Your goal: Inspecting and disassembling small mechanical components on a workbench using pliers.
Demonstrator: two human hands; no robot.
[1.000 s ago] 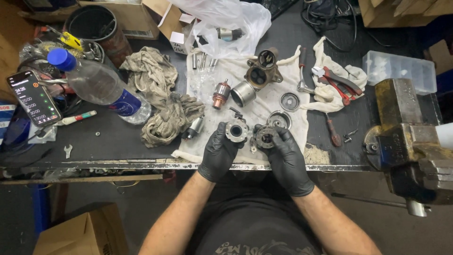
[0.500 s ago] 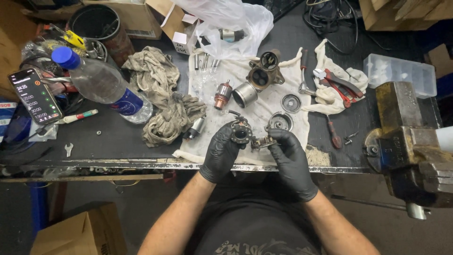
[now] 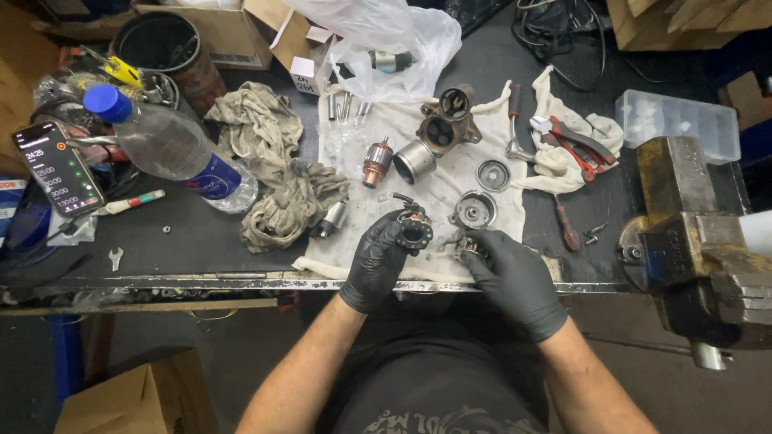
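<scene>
Holding: left hand (image 3: 378, 261) grip closed around round brush-holder ring (image 3: 415, 231).
Right hand (image 3: 511, 273): fingers pinching small metal part (image 3: 466, 247), just beside ring.
Under both: white cloth (image 3: 450, 173) on desk (image 3: 201, 241).

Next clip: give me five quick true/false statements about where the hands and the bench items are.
1. The left hand holds a round ring-shaped part. True.
2. The right hand grips the red-handled pliers. False: the pliers lie on a white rag, away from that hand, which is on a small metal part at the cloth's edge.
3. The bottle has a blue cap. True.
4. The vise sits at the bench's left end. False: it is at the right end.
5. Both hands are bare. False: both wear black gloves.
</scene>
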